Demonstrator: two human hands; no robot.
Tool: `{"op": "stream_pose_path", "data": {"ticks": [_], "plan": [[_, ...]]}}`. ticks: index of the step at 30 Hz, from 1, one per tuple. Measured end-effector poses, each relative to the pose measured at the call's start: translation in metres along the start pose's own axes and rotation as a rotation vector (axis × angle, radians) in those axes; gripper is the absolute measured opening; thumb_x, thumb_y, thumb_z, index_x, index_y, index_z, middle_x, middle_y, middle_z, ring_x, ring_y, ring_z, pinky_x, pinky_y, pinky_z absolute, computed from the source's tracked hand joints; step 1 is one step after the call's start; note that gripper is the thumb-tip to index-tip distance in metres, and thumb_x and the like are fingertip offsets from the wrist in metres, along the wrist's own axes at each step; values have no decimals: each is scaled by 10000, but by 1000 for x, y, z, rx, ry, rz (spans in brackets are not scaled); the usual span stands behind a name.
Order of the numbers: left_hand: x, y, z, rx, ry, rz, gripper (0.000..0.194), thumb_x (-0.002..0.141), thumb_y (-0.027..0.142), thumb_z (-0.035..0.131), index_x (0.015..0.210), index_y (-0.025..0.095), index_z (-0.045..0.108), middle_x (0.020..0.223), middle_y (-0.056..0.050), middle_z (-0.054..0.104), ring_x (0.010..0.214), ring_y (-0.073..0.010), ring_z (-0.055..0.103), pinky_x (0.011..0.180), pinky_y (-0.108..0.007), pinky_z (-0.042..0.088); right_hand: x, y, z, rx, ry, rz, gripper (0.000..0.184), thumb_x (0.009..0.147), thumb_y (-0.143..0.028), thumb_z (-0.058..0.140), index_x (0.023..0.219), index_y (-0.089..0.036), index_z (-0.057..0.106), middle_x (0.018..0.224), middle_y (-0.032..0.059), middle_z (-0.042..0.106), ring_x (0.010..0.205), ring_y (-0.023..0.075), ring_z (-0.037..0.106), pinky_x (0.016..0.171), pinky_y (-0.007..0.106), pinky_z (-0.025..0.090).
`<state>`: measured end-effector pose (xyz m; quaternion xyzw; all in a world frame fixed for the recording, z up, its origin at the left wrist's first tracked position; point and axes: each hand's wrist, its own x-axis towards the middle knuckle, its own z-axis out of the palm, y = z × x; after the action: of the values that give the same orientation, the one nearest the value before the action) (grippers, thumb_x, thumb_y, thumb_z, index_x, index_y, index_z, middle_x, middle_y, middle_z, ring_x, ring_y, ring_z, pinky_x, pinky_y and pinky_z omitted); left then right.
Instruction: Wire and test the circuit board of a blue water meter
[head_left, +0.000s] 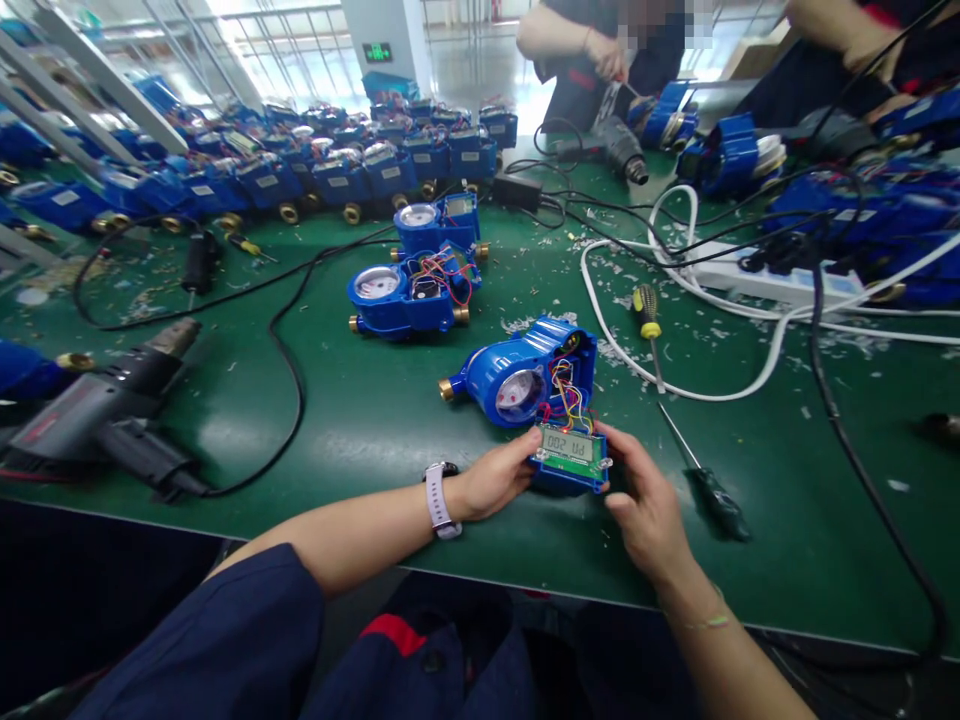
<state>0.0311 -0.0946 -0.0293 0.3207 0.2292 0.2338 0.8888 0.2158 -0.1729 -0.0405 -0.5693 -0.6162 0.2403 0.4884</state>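
Note:
A blue water meter lies on its side on the green table, its brass fitting pointing left. Coloured wires run from it to a small blue display module with a green board and a lit LCD. My left hand grips the module's left side, fingers closed on it. My right hand holds its right edge, thumb over the corner. A watch with a pale strap sits on my left wrist.
Two opened blue meters lie behind, several more in rows at the back left. A heat gun with black cable lies left. Screwdrivers, white cable and power strip lie right. Other people work at the far side.

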Motion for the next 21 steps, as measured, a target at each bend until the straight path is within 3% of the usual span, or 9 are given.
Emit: {"op": "stream_pose_path", "data": {"ticks": [2, 5, 10, 16, 21], "plan": [[1, 0, 0, 10, -25, -17, 626, 781, 613, 684, 1151, 108, 671, 1242, -154, 685, 1316, -334, 515, 1153, -471, 319, -10, 1, 6, 36, 2, 84, 662, 876, -627, 591, 1362, -188, 501, 1274, 168, 613, 1124, 313, 613, 928, 452, 509], [3, -1, 0, 27, -42, -21, 614, 797, 607, 676, 1159, 111, 670, 1225, -158, 692, 1278, -331, 546, 1123, -474, 355, -11, 4, 11, 51, 46, 125, 540, 876, -554, 624, 1270, -194, 539, 1183, 145, 654, 1048, 292, 642, 908, 447, 518], [3, -4, 0, 105, 8, 30, 690, 773, 660, 670, 1222, 137, 631, 1239, -149, 680, 1228, -323, 575, 1073, -465, 404, -2, 2, 9, 48, 82, 107, 509, 848, -612, 612, 1143, -196, 587, 1054, 111, 692, 941, 276, 664, 842, 407, 538], [1, -1, 3, 208, -104, 118, 881, 620, 656, 796, 1288, 166, 497, 1215, -161, 664, 1141, -310, 626, 990, -426, 458, 0, 3, 7, 41, 111, 79, 577, 871, -713, 493, 1037, -176, 627, 988, 117, 699, 912, 291, 668, 785, 393, 527], [1, 0, 2, 285, -98, 111, 743, 665, 564, 817, 1211, 170, 503, 1172, -134, 671, 1129, -291, 623, 993, -409, 441, 1, 1, 5, 22, 114, 55, 621, 846, -754, 494, 1002, -172, 643, 963, 121, 704, 909, 305, 668, 749, 386, 524]]}}
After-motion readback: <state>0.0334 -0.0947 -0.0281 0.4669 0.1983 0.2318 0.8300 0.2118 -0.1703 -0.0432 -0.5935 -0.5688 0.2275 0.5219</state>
